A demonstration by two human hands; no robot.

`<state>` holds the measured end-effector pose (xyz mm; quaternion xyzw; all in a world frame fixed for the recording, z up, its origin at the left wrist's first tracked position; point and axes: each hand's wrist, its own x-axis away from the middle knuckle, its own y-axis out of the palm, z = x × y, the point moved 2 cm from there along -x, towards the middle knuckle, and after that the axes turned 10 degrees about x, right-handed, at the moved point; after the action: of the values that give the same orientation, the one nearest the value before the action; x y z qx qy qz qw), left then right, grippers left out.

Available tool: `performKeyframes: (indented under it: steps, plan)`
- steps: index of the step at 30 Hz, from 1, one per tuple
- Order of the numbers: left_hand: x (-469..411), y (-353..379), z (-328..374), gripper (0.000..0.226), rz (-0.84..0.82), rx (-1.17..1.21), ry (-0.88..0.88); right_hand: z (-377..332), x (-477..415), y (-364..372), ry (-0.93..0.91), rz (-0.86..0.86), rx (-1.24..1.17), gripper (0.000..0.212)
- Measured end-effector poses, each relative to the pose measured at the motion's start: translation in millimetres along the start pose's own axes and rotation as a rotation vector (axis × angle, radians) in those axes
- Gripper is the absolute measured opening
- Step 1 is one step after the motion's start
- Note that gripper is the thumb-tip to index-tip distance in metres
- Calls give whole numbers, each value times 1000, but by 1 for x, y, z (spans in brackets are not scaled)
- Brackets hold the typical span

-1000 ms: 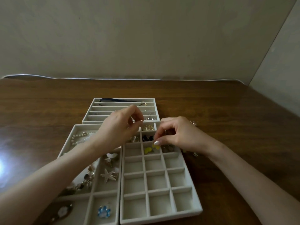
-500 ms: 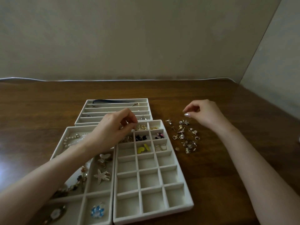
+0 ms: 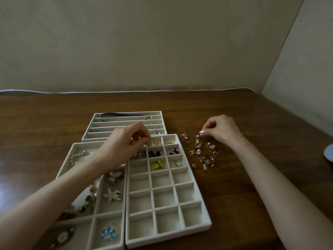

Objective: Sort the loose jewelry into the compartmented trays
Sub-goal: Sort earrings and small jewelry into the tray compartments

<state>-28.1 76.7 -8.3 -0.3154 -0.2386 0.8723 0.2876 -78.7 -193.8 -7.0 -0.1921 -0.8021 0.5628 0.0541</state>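
A grid tray of small compartments lies in the middle; its far cells hold gold rings, black and pink pieces, two yellow earrings and thin hoops. A pile of loose earrings lies on the table right of it. My right hand is at the pile's far edge, thumb and forefinger pinched on a small silver earring. My left hand hovers over the grid tray's far left corner, fingertips pinched together; whether it holds anything is hidden.
A wide-cell tray on the left holds a pearl strand, a starfish clip, a blue flower piece and a bead necklace. A long-slot tray sits behind. A pale round object is at the right edge.
My right hand left the yellow earrings in their compartment, swung right to the loose pile and pinched a silver earring. My left hand stayed over the tray's far corner.
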Motion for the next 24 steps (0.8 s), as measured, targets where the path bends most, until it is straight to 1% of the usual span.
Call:
performKeyframes:
  steps: [2,4,6,7,9,11,13,15,18,21,24]
  plan:
    - [0,0,3,12,-10,51,-7,-7,4,-6,-48,-22,-275,6]
    - [1,1,7,9,-14,164,-51,-21,14,-12,-144,-106,-529,6]
    - [1,4,12,10,-18,288,-102,-37,23,-11,-249,-200,-651,5]
    - [1,6,14,14,-28,327,-116,-44,27,-10,-291,-240,-681,5]
    - [2,8,17,27,-68,382,-142,-58,34,-3,-361,-296,-723,5]
    - [1,10,16,35,-105,455,-176,-68,39,5,-428,-313,-729,12]
    - [1,10,14,37,-118,515,-196,-75,43,14,-485,-309,-731,11]
    - [0,10,13,35,-127,528,-180,-78,45,19,-502,-285,-732,6]
    - [1,11,12,32,-141,525,-158,-79,45,21,-517,-284,-696,6]
    - [1,7,11,27,-134,454,-149,-75,42,18,-475,-285,-707,6]
    - [-1,2,12,18,-221,225,-70,-64,35,13,-376,-193,-703,8]
